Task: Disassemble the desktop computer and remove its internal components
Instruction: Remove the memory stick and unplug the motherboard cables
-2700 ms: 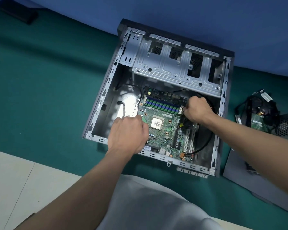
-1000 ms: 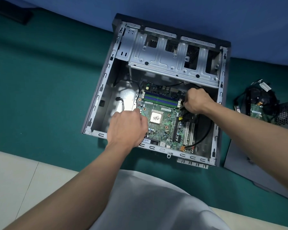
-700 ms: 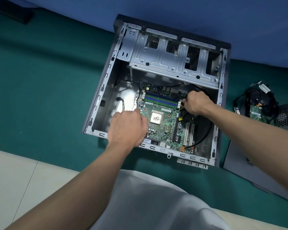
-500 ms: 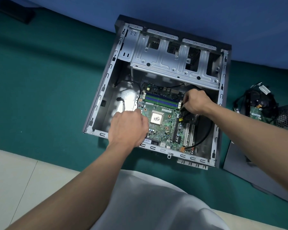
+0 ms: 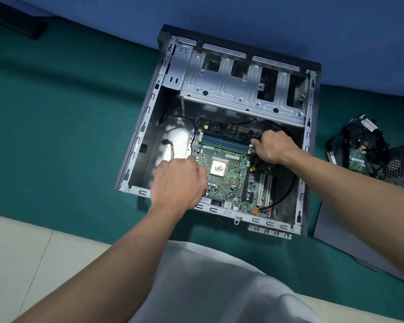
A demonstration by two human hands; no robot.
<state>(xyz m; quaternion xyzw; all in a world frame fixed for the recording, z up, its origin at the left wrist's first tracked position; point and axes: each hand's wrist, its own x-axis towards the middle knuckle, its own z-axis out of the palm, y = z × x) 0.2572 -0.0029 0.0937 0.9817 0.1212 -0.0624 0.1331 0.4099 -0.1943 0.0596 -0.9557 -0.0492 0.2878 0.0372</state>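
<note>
The computer case (image 5: 135, 141) is lying open on its side on the green surface (image 5: 56, 113), its far end near a blue wall (image 5: 243, 15). Inside it, the green circuit board (image 5: 229, 183) is sitting on the case floor, with the bare silver processor (image 5: 218, 168) near its middle and a row of blue and green memory slots (image 5: 224, 142) just beyond. A metal drive cage (image 5: 238, 89) is spanning the far end of the case, partly overhanging the board's far edge. A black cable (image 5: 287, 192) is curving along the right side of the board down to an orange plug at its near corner.

The left hand (image 5: 179, 183) is resting curled on the near left corner of the board, its fingers hidden underneath, so whether it is gripping anything cannot be told. The right hand (image 5: 274, 146) is bunched closed at the right end of the memory slots, fingertips pressing down at the board beside black wires; what it is pinching is hidden.

To the right of the case, a pile of removed parts (image 5: 359, 150) with tangled wires is lying beside a grey perforated metal box (image 5: 401, 164) and a flat grey panel (image 5: 341, 229).
</note>
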